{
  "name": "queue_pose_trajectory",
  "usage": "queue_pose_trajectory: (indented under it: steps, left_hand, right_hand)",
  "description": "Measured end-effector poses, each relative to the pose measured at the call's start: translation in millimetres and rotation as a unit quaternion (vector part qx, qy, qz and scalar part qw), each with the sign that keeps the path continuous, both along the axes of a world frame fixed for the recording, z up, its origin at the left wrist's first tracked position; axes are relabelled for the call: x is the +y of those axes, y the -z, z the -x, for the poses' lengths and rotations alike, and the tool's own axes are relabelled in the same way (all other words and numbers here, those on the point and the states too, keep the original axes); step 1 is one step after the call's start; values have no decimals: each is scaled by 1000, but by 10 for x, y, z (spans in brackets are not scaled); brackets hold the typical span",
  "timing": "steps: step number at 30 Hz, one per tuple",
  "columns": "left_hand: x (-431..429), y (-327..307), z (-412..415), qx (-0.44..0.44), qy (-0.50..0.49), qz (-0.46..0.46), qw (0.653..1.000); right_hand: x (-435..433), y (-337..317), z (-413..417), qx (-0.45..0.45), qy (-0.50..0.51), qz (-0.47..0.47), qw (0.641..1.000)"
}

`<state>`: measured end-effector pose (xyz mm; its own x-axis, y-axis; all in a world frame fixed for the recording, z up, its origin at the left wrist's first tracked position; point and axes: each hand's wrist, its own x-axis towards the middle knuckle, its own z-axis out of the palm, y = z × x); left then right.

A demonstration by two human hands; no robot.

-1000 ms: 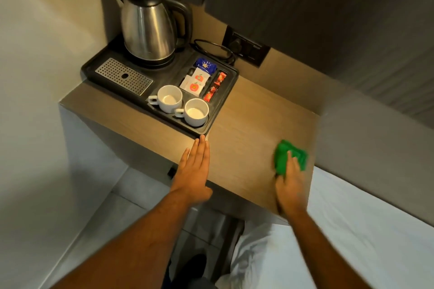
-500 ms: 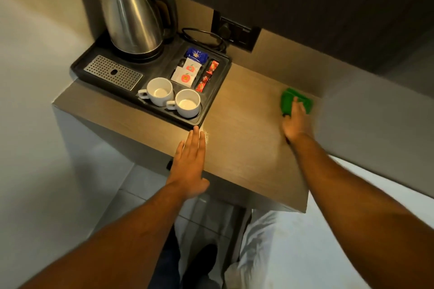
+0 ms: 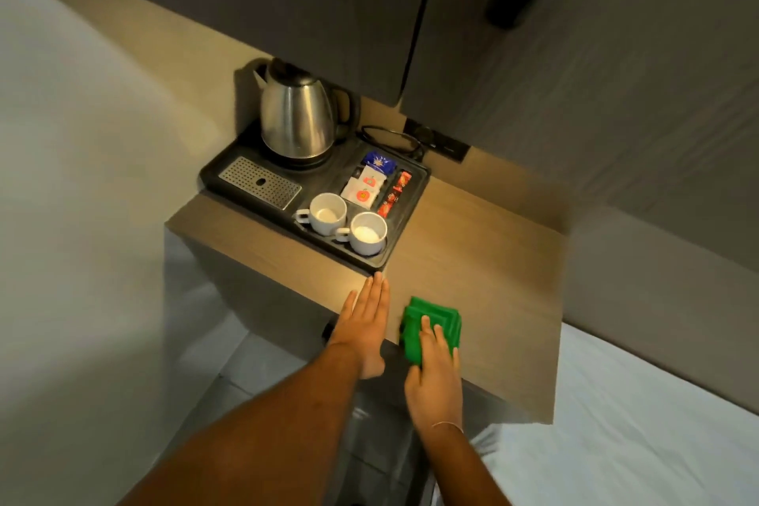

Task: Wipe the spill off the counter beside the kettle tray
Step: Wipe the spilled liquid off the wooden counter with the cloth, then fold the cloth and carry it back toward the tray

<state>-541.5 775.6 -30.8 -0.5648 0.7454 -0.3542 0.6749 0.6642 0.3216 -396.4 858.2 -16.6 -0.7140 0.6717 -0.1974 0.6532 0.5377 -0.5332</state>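
Observation:
A folded green cloth (image 3: 431, 320) lies on the wooden counter (image 3: 484, 271) near its front edge, and my right hand (image 3: 433, 374) presses flat on its near half. My left hand (image 3: 365, 320) rests flat on the counter just left of the cloth, fingers together, fingertips close to the front corner of the black kettle tray (image 3: 404, 226). No spill shows on the wood from here. On the tray stand a steel kettle (image 3: 296, 115), two white cups (image 3: 349, 224) and sachets (image 3: 376, 183).
Dark cabinet doors (image 3: 328, 4) hang above the counter. A wall socket (image 3: 437, 140) with the kettle's cord sits behind the tray. A white bed (image 3: 657, 423) borders the counter on the right; a white wall on the left. Tiled floor lies below.
My right hand slid the green cloth from the counter's far right back to the front edge next to my left hand. My left hand stayed put. The camera tilted up.

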Motion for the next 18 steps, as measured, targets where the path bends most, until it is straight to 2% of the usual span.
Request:
queue_pose_trajectory:
  steps: [4,7,10,14,18]
  left_hand:
    - [-303,-174,-9,19,-34,-16,999]
    - [-889,-301,-143,40,-108,-50,992]
    - [-1843,-394,-429,54,-230,-10,972]
    - [-3135,-376,-1045,16,-397,50,916]
    - [-4255,-388,-1814,38,-575,37,816]
  right_hand:
    - [-6,-285,153,4,-13,24,1000]
    - [-372,-453,446,31,-106,79,991]
    - [-1045,-512,652,44,-206,150,966]
    - [-2105,-406,643,14,-311,243,919]
    - [-3213,-345,403,-58,-446,287,846]
